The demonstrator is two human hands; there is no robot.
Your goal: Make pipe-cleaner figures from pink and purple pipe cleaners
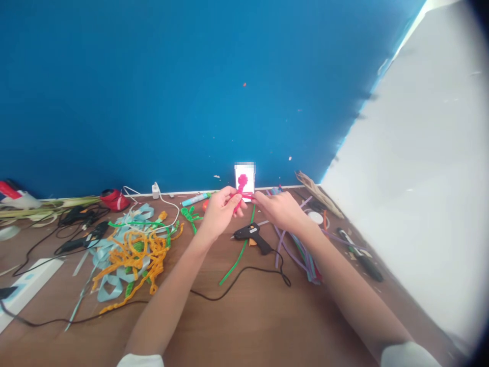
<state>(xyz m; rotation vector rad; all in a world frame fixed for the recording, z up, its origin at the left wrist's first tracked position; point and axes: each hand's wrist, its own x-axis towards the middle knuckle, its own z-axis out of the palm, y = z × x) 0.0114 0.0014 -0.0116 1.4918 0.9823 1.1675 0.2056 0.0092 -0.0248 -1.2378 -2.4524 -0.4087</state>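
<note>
Held up over the table's far side is a bright pink, fuzzy strand like a pipe cleaner (247, 195), with a bunched pink part (243, 180) rising above it. My left hand (221, 208) is closed around the bunched end, fingers pinched together. From the other side, my right hand (279, 209) pinches the strand's free end, so it stretches between both hands. Behind them a bright white upright panel (249, 171) leans on the wall, partly covered. Below lies a black glue gun (250, 233) across a green pipe cleaner (237, 261).
Orange pipe cleaners (133, 255) and light blue ribbon (110, 288) lie tangled at left, near a white power strip (32, 285). Purple strands (280, 244) and a dark-handled tool (369, 265) lie at right. A black cord (233, 285) crosses the table. The blue wall (171, 102) closes the back.
</note>
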